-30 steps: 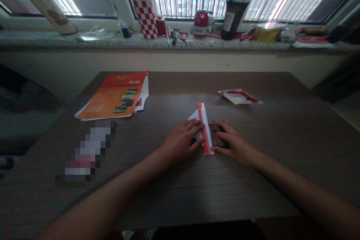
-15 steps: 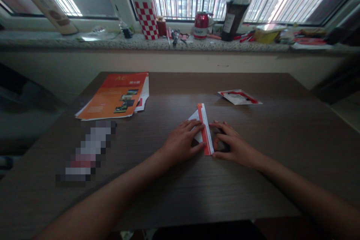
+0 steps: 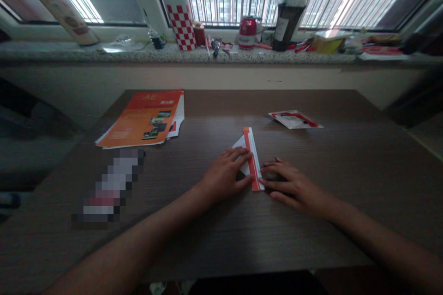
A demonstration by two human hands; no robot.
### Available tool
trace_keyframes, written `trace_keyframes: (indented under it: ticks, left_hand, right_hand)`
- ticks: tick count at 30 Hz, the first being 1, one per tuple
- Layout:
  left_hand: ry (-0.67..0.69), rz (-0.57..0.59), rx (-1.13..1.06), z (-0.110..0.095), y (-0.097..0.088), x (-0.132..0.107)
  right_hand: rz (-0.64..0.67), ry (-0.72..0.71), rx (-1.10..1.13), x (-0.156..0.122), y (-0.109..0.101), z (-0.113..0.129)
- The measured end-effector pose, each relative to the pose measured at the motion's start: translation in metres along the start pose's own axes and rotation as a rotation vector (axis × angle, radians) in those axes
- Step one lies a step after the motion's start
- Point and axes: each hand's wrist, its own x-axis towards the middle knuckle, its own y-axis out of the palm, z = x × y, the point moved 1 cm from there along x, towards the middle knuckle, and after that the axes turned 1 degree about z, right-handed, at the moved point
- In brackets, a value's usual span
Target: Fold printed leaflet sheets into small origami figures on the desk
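Observation:
A folded sheet of paper (image 3: 254, 161) lies in the middle of the table, with an orange-and-white strip along its right side and a white triangle poking out at the left. My left hand (image 3: 226, 170) rests on it from the left, fingers stretched over the strip and thumb near its lower end. To the right, my right hand (image 3: 294, 184) has its fingers apart, the fingertips at the paper's lower right edge; whether they touch it I cannot tell. Nothing is held in the right hand.
The brown table (image 3: 207, 239) carries an orange booklet (image 3: 145, 120) at back left, a pixelated item (image 3: 109, 189) below it, and a red-and-white folded paper piece (image 3: 296, 120) at back right. On the windowsill stand a checkered bottle (image 3: 182, 27), a red can (image 3: 247, 32) and a dark bottle (image 3: 287, 25).
My right hand has shifted slightly down and right, and its fingers have spread from a curled pose. The left hand and the folded paper look nearly unchanged.

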Motion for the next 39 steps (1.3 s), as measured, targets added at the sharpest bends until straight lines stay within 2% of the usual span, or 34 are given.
trace_keyframes:
  ticks: [10,15,19,23,29,34,39]
  left_hand:
    - [-0.018,0.021,-0.005,-0.001,-0.002,0.000]
    - [0.031,0.020,-0.009,0.001,-0.001,-0.002]
    - [0.023,0.005,0.026,0.004,-0.004,-0.004]
    - [0.027,0.011,0.061,0.008,-0.011,-0.005]
    - [0.074,0.053,0.011,0.014,-0.019,-0.006]
    - [0.117,0.095,-0.018,0.021,-0.017,-0.008]
    - [0.081,0.018,0.045,0.021,-0.018,-0.008]
  right_hand:
    - [0.097,-0.059,0.065,-0.014,-0.006,-0.003]
    - [0.125,0.004,0.141,-0.011,-0.009,-0.004]
    - [0.022,0.085,0.198,-0.003,-0.016,-0.006]
    - [-0.104,0.102,0.143,0.015,-0.022,-0.012]
    - [-0.127,0.085,0.011,0.046,-0.018,-0.029]
    - [-0.088,0.076,-0.010,0.056,-0.005,-0.037]
    - [-0.104,0.089,0.009,0.054,0.000,-0.038]
